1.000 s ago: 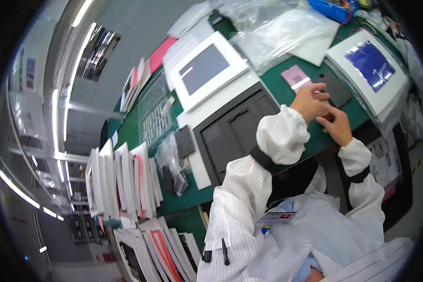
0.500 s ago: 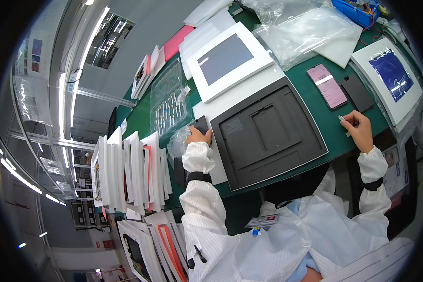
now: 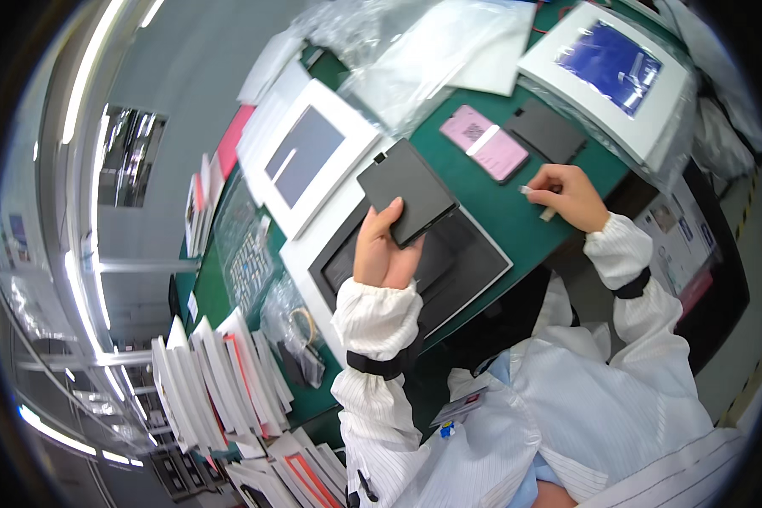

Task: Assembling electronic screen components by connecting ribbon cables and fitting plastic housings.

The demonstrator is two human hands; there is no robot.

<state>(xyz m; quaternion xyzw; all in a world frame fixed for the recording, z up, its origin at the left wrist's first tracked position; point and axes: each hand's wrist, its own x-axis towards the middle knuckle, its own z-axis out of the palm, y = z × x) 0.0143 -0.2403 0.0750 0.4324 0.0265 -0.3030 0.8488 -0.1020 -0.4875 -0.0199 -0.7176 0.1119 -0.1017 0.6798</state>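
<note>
While the left hand (image 3: 387, 252) holds a flat dark-grey rectangular module (image 3: 408, 190) in the air, the right hand (image 3: 571, 199) pinches a small whitish piece (image 3: 525, 190) well apart from it. So far as the view shows, picking up is done for both: the module is clear of the green tabletop (image 3: 501, 208) and the piece is between fingertips. Not done is any joining or setting down; the two do not touch, and the module is not seated in the black plastic back panel (image 3: 474, 258) beneath it, which lies flat and partly covered by the module.

The module sits in the left hand by its lower left side, thumb laid across the upper face and the other fingers tucked underneath, so the hold looks firm. Most of its body reaches beyond the grip, up and to the right, tilted. In the right hand, thumb and forefinger nearly meet around the piece, one end of which pokes out toward the left; another pale bit (image 3: 548, 215) shows under those fingers, and whether the two are one part I cannot tell.

Beyond the right hand, a smartphone (image 3: 483, 144) with a pink screen lies beside a second dark-grey module (image 3: 546, 131).
</note>
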